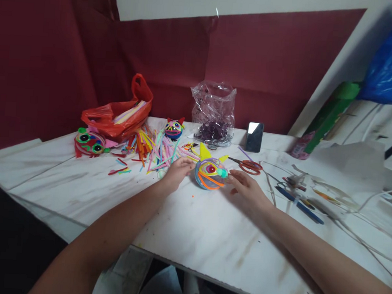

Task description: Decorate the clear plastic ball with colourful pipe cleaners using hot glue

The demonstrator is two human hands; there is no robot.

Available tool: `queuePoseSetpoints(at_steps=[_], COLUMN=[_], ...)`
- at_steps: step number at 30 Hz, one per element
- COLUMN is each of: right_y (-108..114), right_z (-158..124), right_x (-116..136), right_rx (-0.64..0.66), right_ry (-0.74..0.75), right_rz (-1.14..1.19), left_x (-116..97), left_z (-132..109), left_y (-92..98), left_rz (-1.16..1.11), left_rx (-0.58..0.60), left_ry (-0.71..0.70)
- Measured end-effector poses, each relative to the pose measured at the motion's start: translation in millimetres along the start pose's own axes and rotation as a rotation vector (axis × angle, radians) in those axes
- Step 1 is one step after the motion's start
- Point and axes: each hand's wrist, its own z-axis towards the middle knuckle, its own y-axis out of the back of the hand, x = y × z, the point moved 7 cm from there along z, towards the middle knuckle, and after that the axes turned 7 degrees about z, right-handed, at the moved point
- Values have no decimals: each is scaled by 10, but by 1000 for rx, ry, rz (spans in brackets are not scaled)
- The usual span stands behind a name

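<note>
A small ball-shaped craft figure [210, 172] with yellow ears, a red eye and orange stripes stands on the white table [193, 227]. My left hand [177, 171] rests just left of it, fingers curled toward it and touching its side. My right hand [247, 188] lies on the table at its right, fingers stretched toward the figure's teal nose. Neither hand lifts it.
A pile of coloured strips [148, 150], a red plastic bag [120, 117], a green-eyed craft figure [90, 143] and a small blue cat figure [174, 128] lie at the left back. A clear bag [214, 114], a phone [254, 136], red scissors [250, 166] and a blue pen [299, 204] sit to the right.
</note>
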Motion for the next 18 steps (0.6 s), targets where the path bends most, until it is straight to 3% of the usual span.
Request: queuePoseSetpoints(at_steps=[6,12,18], right_y=[-83,-69,-46], right_z=[-36,-23,8], right_x=[-43,-77,-162], right_rx=[47,46,71], right_ry=[-55,-91,-99], right_rz=[7,74,90], left_x=[58,26,-66], left_z=[-83,-126,-133], left_y=[-182,-232,-224], left_rz=[-48,-17,144], left_rx=[130,161,153], left_ry=[44,30,-81])
